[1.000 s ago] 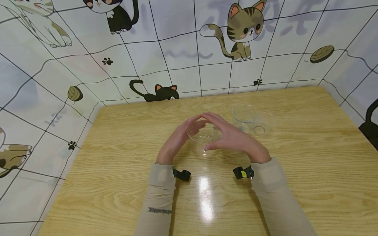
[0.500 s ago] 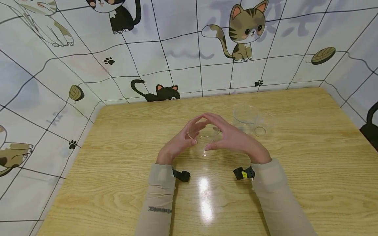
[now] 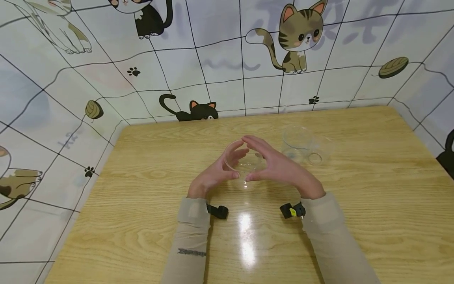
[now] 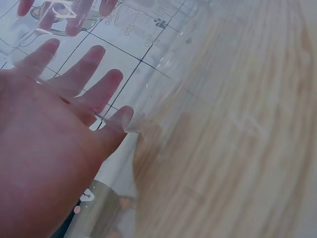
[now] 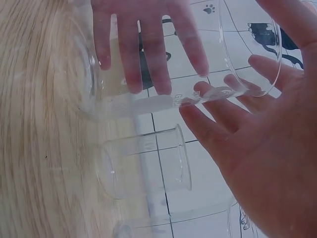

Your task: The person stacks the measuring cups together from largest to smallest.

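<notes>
A clear glass beaker (image 3: 244, 167) with printed markings stands on the wooden table between both hands. My left hand (image 3: 215, 172) holds its left side, fingers round the far wall and thumb at the near side. My right hand (image 3: 281, 166) holds the right side, fingers bent over the back and thumb in front. In the left wrist view, the left fingers (image 4: 81, 74) show through the glass. The right wrist view shows the right hand (image 5: 262, 129) against the beaker's wall, with the left fingers seen through it. The glass is so transparent that exact contact points are hard to see.
To the right of the right hand stand two more clear glass vessels on the table (image 3: 142, 221): a larger beaker (image 3: 296, 138) and a smaller one (image 3: 315, 152) close beside it. A cat-printed tiled wall covering (image 3: 223, 59) borders the table's back and sides.
My left thumb has come round to the near side of the beaker, and the left hand closes on the glass. The right hand has hardly moved. The beaker stays in place.
</notes>
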Tool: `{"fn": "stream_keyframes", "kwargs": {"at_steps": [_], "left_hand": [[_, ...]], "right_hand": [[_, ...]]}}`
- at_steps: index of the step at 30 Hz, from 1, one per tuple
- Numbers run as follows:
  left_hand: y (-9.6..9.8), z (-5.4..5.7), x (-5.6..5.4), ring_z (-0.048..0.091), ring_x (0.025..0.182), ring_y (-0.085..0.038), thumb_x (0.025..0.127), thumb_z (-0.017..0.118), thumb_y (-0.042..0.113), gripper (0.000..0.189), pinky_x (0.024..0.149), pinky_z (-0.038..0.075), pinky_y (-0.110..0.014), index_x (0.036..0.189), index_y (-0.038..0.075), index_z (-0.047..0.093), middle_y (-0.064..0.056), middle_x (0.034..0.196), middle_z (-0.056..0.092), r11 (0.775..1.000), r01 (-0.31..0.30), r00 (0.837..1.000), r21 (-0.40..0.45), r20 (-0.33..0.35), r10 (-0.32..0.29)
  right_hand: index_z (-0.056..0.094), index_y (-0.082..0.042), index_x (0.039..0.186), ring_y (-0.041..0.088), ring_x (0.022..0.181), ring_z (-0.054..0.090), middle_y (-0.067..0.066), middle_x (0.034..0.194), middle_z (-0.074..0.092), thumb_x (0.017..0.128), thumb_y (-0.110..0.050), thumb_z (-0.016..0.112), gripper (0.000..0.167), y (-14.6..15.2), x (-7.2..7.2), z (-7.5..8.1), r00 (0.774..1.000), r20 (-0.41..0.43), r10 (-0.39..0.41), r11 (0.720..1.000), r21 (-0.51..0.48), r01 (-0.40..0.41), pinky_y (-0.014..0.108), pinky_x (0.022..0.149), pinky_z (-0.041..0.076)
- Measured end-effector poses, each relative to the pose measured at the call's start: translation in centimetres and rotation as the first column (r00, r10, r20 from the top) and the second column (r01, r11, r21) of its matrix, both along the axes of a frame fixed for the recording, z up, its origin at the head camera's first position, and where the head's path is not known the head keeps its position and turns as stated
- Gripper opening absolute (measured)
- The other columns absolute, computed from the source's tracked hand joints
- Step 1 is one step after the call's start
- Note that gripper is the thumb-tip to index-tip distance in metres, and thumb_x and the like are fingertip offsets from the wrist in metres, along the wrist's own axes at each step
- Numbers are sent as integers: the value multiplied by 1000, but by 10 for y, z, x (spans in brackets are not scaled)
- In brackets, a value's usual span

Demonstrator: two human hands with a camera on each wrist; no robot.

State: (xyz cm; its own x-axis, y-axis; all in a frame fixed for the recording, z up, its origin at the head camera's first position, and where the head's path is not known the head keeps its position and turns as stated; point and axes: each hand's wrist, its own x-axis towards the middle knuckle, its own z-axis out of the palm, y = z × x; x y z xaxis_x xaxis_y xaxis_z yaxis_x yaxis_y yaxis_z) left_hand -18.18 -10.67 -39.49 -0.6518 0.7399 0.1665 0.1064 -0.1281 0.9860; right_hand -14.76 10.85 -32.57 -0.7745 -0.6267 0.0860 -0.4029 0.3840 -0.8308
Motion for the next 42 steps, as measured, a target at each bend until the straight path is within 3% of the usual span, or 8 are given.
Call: {"fn": "stream_keyframes", "kwargs": {"at_steps": [5, 15, 30, 42], "left_hand": [[0, -1, 1, 11, 133, -32, 76, 70, 30, 90, 100, 10, -59, 142, 17, 11, -17, 145, 16, 1000, -20, 1000, -3, 6, 20], [-5, -9, 3, 17, 132, -31, 71, 70, 43, 95, 102, 12, -54, 141, 12, 14, -17, 144, 21, 997, -67, 997, -31, 35, 68], [-3, -15, 3, 19, 131, -32, 75, 67, 41, 88, 103, 13, -53, 141, 12, 16, -17, 143, 23, 998, -64, 998, -16, 25, 64], [-2, -13, 2, 16, 132, -33, 75, 67, 40, 90, 104, 11, -51, 141, 10, 13, -18, 144, 20, 999, -39, 999, -3, 32, 39]], "right_hand": [[14, -15, 143, 27, 131, 21, 2, 148, 6, 74, -24, 73, 91, -1, -2, -7, 1000, -15, 5, 1000, -21, -6, 49, 100, 24], [9, -39, 140, 15, 131, 18, -14, 147, 6, 70, -43, 72, 95, -1, -20, -37, 997, -75, -22, 999, 24, 24, 44, 99, 29], [7, -47, 138, 13, 130, 22, -22, 145, 3, 66, -56, 69, 95, -1, -15, -38, 996, -5, -93, 995, 37, 94, 49, 97, 29], [4, -41, 140, 17, 134, 6, -17, 146, -1, 71, -48, 69, 95, 2, -16, -37, 995, -87, -52, 996, 65, 58, 54, 100, 21]]}}
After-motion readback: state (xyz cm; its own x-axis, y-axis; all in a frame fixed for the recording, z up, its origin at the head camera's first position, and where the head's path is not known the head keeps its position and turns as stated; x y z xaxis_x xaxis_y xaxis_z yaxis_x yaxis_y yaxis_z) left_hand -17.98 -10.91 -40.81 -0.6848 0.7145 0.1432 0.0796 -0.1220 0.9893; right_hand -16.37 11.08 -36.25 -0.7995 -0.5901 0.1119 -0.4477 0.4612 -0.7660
